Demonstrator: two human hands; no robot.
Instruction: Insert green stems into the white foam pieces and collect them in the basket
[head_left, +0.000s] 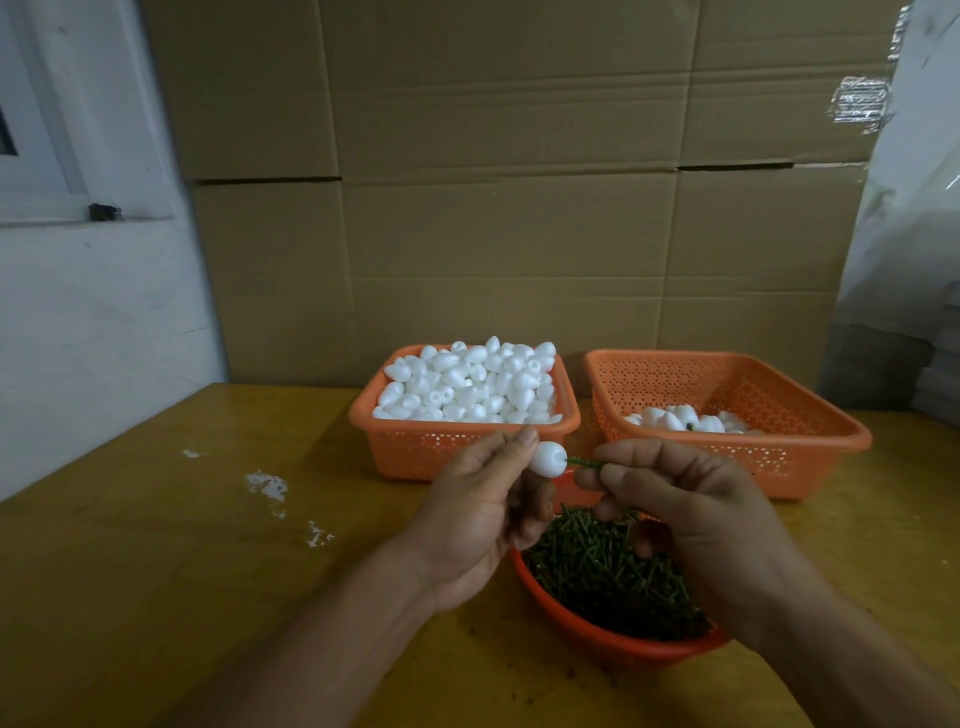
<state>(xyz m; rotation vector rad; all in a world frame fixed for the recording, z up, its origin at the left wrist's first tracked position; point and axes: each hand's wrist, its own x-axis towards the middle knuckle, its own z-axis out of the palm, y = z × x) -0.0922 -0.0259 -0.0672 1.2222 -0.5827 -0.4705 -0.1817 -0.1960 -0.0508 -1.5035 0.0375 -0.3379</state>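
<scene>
Cardboard boxes (509, 171) back my yellow table (156, 545). At frame centre, my left hand (483, 514) pinches a white foam piece (548, 457); my right hand (675, 499) pinches a green stem (584, 462) pointed at its hole. Below sits the stem bowl (597, 629); behind, a full foam basket (462, 441) and the collecting basket (727, 452) at right.

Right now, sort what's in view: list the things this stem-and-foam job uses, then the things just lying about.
In use:
- foam piece, held in left hand
- green stem, pinched by right hand
- full foam basket
- collecting basket
- stem bowl

Lying about:
- white crumbs
- cardboard boxes
</scene>
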